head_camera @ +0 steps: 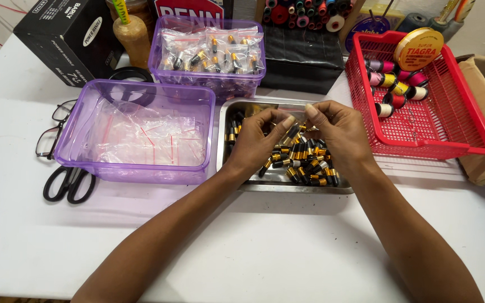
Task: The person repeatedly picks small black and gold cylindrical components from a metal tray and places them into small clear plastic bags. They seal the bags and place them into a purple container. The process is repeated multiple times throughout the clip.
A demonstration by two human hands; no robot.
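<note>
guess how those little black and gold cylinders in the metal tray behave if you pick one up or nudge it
The black and gold cylinders look round-sided, so probably roll. Their shine suggests slippery. Small, likely light. The metal tray rim should contain them.

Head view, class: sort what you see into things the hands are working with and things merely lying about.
In use:
left hand
right hand
steel tray
black-and-gold pieces

Lying about:
scissors
glasses
red basket
black box
</note>
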